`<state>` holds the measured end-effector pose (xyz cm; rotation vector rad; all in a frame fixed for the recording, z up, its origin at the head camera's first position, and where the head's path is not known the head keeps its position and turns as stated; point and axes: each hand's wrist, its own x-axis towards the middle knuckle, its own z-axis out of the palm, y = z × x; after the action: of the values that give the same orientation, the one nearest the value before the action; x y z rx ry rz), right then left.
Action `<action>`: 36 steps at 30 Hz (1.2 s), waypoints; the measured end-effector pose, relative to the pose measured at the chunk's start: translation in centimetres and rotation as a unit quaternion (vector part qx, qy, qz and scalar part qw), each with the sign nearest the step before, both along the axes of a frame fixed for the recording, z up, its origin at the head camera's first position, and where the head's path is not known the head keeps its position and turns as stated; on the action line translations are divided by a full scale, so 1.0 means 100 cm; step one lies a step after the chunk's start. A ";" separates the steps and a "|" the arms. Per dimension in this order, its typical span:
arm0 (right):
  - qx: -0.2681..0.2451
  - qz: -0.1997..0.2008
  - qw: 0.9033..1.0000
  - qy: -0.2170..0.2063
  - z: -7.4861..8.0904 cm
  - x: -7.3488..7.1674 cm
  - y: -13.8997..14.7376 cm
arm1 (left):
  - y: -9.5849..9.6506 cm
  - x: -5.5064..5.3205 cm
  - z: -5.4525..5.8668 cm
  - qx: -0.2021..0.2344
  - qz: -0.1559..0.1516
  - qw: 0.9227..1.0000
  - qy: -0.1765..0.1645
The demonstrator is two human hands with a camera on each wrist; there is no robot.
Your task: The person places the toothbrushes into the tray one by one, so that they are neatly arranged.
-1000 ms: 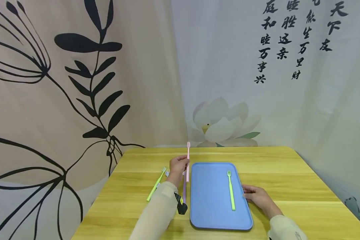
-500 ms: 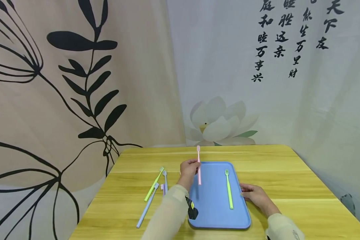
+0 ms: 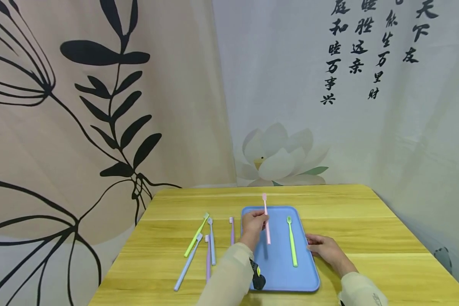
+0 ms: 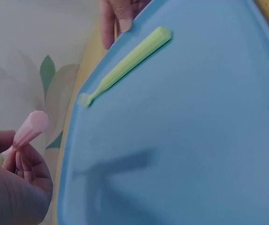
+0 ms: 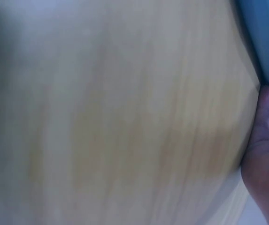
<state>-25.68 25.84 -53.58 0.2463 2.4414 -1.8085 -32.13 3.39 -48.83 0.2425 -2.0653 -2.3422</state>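
My left hand (image 3: 251,226) pinches a pink toothbrush (image 3: 267,233) between thumb and fingers, bristle head pointing up and away. It holds the brush above the left half of a blue tray (image 3: 287,278), on which the brush's shadow falls. In the left wrist view the butt of the pink handle (image 4: 33,125) faces the camera. A green toothbrush (image 3: 292,243) lies lengthwise on the tray's right side. At the tray's right edge, my right hand (image 3: 330,253) grips the rim, its thumb on the rim in the left wrist view. The right wrist view shows those fingers (image 5: 266,105) against the tray wall.
Left of the tray, several toothbrushes lie on the wooden table (image 3: 153,259): a green one (image 3: 196,236), blue ones (image 3: 187,263) and purple ones (image 3: 208,259). My left sleeve (image 3: 229,274) partly covers a purple one. A printed curtain (image 3: 191,106) hangs behind the table.
My left hand has carried the pink toothbrush rightward, from beside the tray to over it, uncovering toothbrushes on the left. The right hand stays at the tray's edge.
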 end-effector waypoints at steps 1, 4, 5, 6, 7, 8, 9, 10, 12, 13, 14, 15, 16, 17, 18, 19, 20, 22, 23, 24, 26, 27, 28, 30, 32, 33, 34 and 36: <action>0.001 -0.001 1.000 0.001 0.000 0.000 0.000 | 0.002 0.001 -0.002 0.000 0.000 1.000 -0.001; 0.000 0.000 1.000 0.004 0.000 0.000 0.001 | 0.009 0.005 -0.006 -0.001 0.004 1.000 -0.009; 0.000 0.000 1.000 0.005 -0.001 0.000 0.001 | 0.011 0.006 -0.008 0.000 0.005 1.000 -0.009; 0.002 0.001 1.000 0.005 -0.001 0.000 0.001 | 0.013 0.008 -0.010 0.000 0.005 1.000 -0.007; 0.004 0.000 1.000 0.005 -0.002 0.000 0.001 | 0.015 0.009 -0.011 0.001 0.004 1.000 -0.006; 0.005 0.001 1.000 0.007 -0.002 0.000 0.001 | 0.017 0.011 -0.012 -0.001 0.005 1.000 -0.006; 0.003 -0.002 1.000 0.006 -0.002 0.000 0.001 | 0.018 0.012 -0.014 -0.002 0.005 1.000 -0.008; 0.004 -0.002 1.000 0.007 -0.003 0.000 0.001 | 0.020 0.013 -0.015 -0.004 0.005 1.000 -0.008; 0.002 -0.003 1.000 0.008 -0.003 0.001 0.001 | 0.024 0.016 -0.018 -0.010 0.005 1.000 -0.013; -0.001 -0.004 1.000 0.008 -0.003 0.001 0.001 | 0.025 0.017 -0.020 -0.012 0.006 1.000 -0.017; -0.002 -0.003 1.000 0.009 -0.003 0.001 0.001 | 0.027 0.017 -0.021 -0.015 0.006 1.000 -0.021; -0.003 -0.005 1.000 0.008 -0.003 0.000 0.001 | 0.028 0.018 -0.023 -0.016 0.006 1.000 -0.023; -0.004 -0.005 1.000 0.008 -0.003 0.000 0.001 | 0.030 0.019 -0.024 -0.017 0.007 0.999 -0.027; -0.005 -0.007 1.000 0.008 -0.003 0.000 0.001 | 0.031 0.019 -0.025 -0.017 0.006 0.999 -0.028; -0.006 -0.005 1.000 0.009 -0.003 0.000 0.001 | 0.033 0.020 -0.027 -0.017 0.006 0.999 -0.027; -0.007 -0.004 1.000 0.009 -0.003 0.000 0.001 | 0.034 0.021 -0.028 -0.018 0.005 1.000 -0.025; -0.009 -0.004 1.000 0.009 -0.003 0.000 0.002 | 0.036 0.021 -0.030 -0.020 0.004 1.000 -0.024; -0.014 -0.006 1.000 0.006 -0.004 -0.001 0.001 | 0.038 0.022 -0.033 -0.025 0.003 0.999 -0.022; -0.015 -0.007 1.000 0.006 -0.003 -0.001 0.001 | 0.039 0.022 -0.035 -0.029 0.003 0.999 -0.021; -0.014 -0.006 1.000 0.005 -0.003 -0.001 0.001 | 0.040 0.022 -0.036 -0.035 0.003 0.999 -0.021; -0.015 -0.011 1.000 0.003 -0.003 -0.001 0.000 | 0.042 0.023 -0.039 -0.044 0.005 0.999 -0.020; -0.015 -0.012 1.000 0.002 -0.002 -0.001 0.000 | 0.043 0.023 -0.039 -0.046 0.006 0.999 -0.021; -0.014 -0.011 1.000 0.003 -0.002 -0.001 0.000 | 0.043 0.023 -0.040 -0.050 0.007 0.998 -0.020; -0.010 -0.009 1.000 0.004 -0.001 -0.001 0.000 | 0.044 0.023 -0.040 -0.055 0.008 0.998 -0.023; -0.008 -0.011 1.000 0.004 -0.001 -0.001 0.000 | 0.045 0.024 -0.040 -0.058 0.009 0.998 -0.024; -0.006 -0.013 1.000 0.004 -0.002 -0.001 0.000 | 0.046 0.024 -0.040 -0.061 0.009 0.998 -0.023; -0.003 -0.012 1.000 0.003 -0.002 -0.001 0.000 | 0.046 0.025 -0.040 -0.064 0.010 0.998 -0.022; 0.001 -0.013 1.000 0.003 -0.003 -0.001 0.001 | 0.047 0.025 -0.040 -0.070 0.011 0.997 -0.020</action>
<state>-25.75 25.90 -53.88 0.2737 2.4553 -1.8196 -29.60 8.06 -52.88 0.3093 -2.2212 -2.1852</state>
